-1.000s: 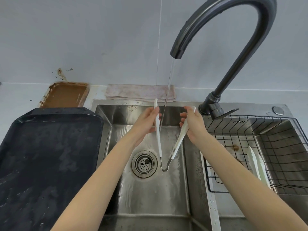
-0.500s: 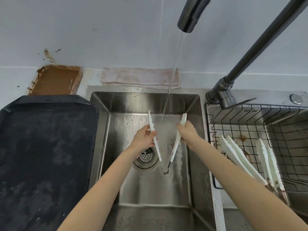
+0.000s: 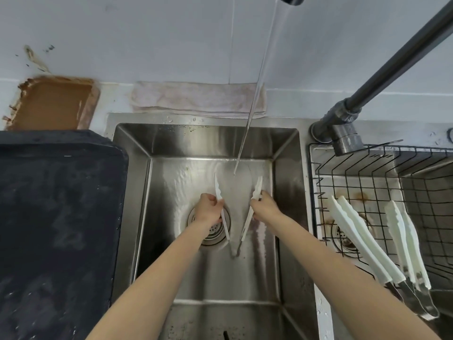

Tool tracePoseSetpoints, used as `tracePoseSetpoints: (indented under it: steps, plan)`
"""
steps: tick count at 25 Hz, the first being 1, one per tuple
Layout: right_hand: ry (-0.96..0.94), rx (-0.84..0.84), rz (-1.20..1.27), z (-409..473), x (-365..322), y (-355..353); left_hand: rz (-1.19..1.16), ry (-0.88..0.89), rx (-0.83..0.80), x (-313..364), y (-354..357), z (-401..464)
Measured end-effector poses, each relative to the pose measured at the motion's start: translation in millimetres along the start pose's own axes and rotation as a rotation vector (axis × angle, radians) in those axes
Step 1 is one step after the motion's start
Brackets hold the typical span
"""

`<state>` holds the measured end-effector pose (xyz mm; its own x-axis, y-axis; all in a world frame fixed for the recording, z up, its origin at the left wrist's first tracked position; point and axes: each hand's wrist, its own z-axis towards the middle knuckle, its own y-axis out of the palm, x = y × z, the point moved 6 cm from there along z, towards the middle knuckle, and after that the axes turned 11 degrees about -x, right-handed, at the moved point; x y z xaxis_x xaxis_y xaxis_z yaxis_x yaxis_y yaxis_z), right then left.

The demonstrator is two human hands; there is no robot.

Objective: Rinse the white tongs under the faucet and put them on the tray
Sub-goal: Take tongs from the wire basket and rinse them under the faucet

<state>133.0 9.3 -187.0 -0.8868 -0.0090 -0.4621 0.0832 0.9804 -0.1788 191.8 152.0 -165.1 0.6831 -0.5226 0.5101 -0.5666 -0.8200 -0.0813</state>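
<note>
In the middle of the steel sink [image 3: 286, 217], seen from the head camera, the white tongs [image 3: 246, 225] are being held spread in a V, with the hinge pointing toward the person and the two tips pointing at the back wall. The left hand [image 3: 208, 209] is curling its fingers around the left arm of the tongs, just above the drain [image 3: 213, 235]. The right hand [image 3: 266, 207] is pinching the right arm near its toothed end. A stream of water [image 3: 255, 94] is falling from the faucet [image 3: 382, 77] and landing on the sink floor between the two tips, not plainly touching either arm. To the left of the sink, the black tray [image 3: 56, 229] is lying wet on the counter, well apart from the tongs. To the right, two more pairs of tongs [image 3: 362, 239] are leaning in a wire basket [image 3: 367, 173]. Behind the sink, a folded cloth [image 3: 196, 99] is lying along the wall, and a brown-stained tray [image 3: 51, 104] is sitting beside it.
</note>
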Motion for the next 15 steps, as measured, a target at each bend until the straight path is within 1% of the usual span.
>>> tracePoseSetpoints:
  steps: [4,6,9,10,12,15]
  plan:
    - [-0.014,-0.029,-0.012,-0.4,2.2,6.0,-0.082,-0.026,-0.044,-6.0,6.2,1.0]
    - [-0.021,-0.018,0.008,-4.1,1.8,4.6,-0.117,-0.039,-0.067,-6.7,6.8,-1.5]
    - [-0.025,-0.005,0.002,-14.1,-2.8,1.6,-0.101,-0.056,-0.091,-5.3,3.9,-6.0]
    - [-0.033,-0.007,-0.019,-19.6,-5.3,0.3,-0.063,-0.052,-0.093,-3.5,2.5,-7.8]
    - [-0.076,-0.016,-0.077,-37.4,-13.8,-1.8,0.084,-0.001,-0.085,6.0,-0.4,-16.9]
    - [-0.184,-0.034,-0.175,-62.2,-29.3,-4.6,0.392,0.092,-0.074,22.5,-3.1,-31.5]
